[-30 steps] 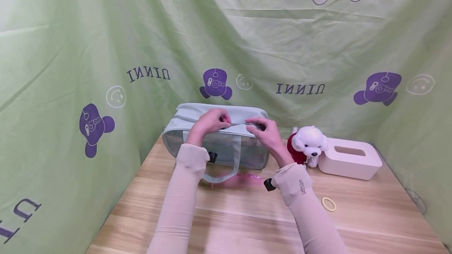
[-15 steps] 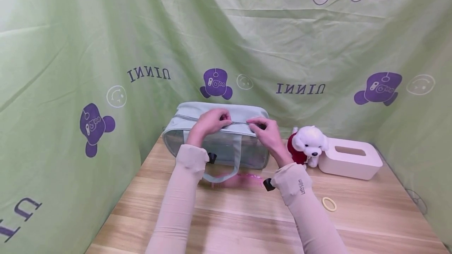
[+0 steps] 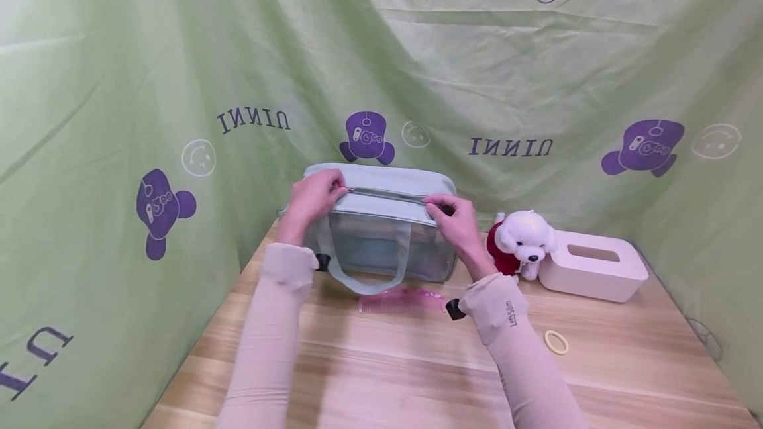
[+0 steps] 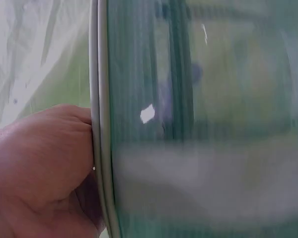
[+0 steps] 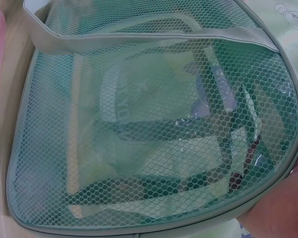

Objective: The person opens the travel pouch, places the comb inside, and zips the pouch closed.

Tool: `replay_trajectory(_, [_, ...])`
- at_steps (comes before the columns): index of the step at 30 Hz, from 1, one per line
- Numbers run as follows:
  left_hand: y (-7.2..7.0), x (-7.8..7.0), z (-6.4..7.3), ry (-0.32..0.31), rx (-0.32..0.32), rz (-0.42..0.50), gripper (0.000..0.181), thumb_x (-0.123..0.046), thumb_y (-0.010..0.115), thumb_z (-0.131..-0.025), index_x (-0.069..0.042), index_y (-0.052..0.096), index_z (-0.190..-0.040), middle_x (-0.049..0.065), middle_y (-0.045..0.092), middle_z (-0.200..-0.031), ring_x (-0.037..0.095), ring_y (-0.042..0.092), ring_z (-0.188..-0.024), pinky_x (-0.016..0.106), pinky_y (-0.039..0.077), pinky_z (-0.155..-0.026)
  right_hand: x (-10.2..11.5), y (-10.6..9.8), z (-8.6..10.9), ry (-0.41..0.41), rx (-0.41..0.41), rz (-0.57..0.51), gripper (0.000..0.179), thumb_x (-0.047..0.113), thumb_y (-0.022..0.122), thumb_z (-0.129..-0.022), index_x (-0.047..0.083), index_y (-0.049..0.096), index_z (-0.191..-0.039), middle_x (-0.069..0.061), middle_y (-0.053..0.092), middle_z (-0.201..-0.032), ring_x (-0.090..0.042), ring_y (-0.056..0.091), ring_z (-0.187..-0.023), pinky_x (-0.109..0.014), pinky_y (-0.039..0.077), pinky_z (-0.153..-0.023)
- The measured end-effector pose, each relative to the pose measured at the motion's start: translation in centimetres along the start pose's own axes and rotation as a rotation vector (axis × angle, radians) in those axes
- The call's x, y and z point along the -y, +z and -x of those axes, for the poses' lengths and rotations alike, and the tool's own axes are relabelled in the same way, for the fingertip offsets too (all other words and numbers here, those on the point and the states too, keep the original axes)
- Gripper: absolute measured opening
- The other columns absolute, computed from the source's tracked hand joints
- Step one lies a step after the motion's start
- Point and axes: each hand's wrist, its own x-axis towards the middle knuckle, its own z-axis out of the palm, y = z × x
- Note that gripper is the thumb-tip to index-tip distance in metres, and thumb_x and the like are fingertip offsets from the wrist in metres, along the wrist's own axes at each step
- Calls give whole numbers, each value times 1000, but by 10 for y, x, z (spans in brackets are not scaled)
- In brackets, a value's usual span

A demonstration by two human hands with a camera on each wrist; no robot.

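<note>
A pale blue-green bag [image 3: 387, 181] with see-through mesh sides stands at the back of the table. Its top zipper [image 3: 387, 194] shows a dark, parted stretch between the two hands. My left hand [image 3: 311, 198] pinches the zipper at the left end of that stretch; the pull itself is hidden by the fingers. At the right end, my right hand [image 3: 456, 225] pinches the bag's top by the zipper. A strap handle [image 3: 401, 263] hangs down the front. Close up in the right wrist view is the mesh side [image 5: 149, 129] of the bag.
A pink comb [image 3: 381, 304] lies in front of the bag. To its right sit a white plush dog [image 3: 526, 240] in red and a white tissue box [image 3: 587, 278]. Nearer is a pale yellow ring [image 3: 556, 343]. A green printed curtain [image 3: 441, 78] closes off the back and sides.
My left hand has slid left along the zipper, and the stretch between the hands has parted. The bag's front has tilted slightly, its handle shifting up. My right hand has stayed nearly in place.
</note>
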Motion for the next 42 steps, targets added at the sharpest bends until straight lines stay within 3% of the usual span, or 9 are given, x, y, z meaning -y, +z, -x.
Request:
replay_trajectory(10, [-20,61,19,-134,-68,2,16,-27,62,-104,-11,64,-107,11,67,-103,33,63,-97,65,46,-95,1,-3,1,-7,12,-15,19,8,67,-97,0,77,-112,-19,72,-117,-16,58,-96,-18,45,-78])
replay_trajectory(18, [-22,76,24,-176,-81,49,17,-27,60,-106,-11,63,-107,11,66,-104,33,61,-99,65,43,-97,0,-2,1,-8,3,-12,19,7,68,-97,0,77,-112,-19,72,-117,-17,58,-97,-18,46,-78])
replay_trajectory(25, [-21,73,28,-214,-74,73,17,-27,59,-106,-11,63,-108,12,67,-104,32,61,-96,57,45,-91,0,-2,2,-10,8,-11,20,7,68,-97,0,77,-113,-19,72,-118,-17,59,-101,-18,46,-80])
replay_trajectory(28, [-19,69,28,-218,-99,72,19,-28,59,-105,-11,64,-111,11,67,-108,31,62,-98,54,46,-89,0,-2,2,-7,10,-14,20,7,68,-97,1,77,-113,-19,72,-118,-17,59,-101,-17,46,-80])
replay_trajectory(30, [-18,63,27,-186,-132,83,20,-27,61,-104,-10,66,-113,11,66,-111,31,62,-100,53,48,-89,0,-2,3,-7,10,-15,20,6,68,-97,0,77,-113,-19,72,-118,-18,59,-101,-17,46,-80])
replay_trajectory(34, [-12,42,20,-39,-168,167,21,-19,66,-101,-5,68,-115,14,66,-111,32,61,-103,52,50,-93,-1,-4,3,-8,11,-16,19,6,68,-97,0,77,-113,-19,72,-118,-18,59,-101,-17,46,-80])
replay_trajectory(38, [-3,16,11,74,-77,241,19,-18,67,-100,-5,70,-113,14,69,-103,30,64,-97,46,52,-92,-1,-4,4,-25,4,-16,19,6,68,-97,0,77,-112,-20,73,-117,-16,60,-98,-16,47,-79])
replay_trajectory(42, [3,3,7,79,5,188,18,-22,67,-100,-8,73,-109,10,73,-100,26,66,-94,44,53,-90,-2,-2,3,-43,10,-16,19,7,68,-97,0,77,-112,-20,73,-115,-14,60,-97,-16,47,-79])
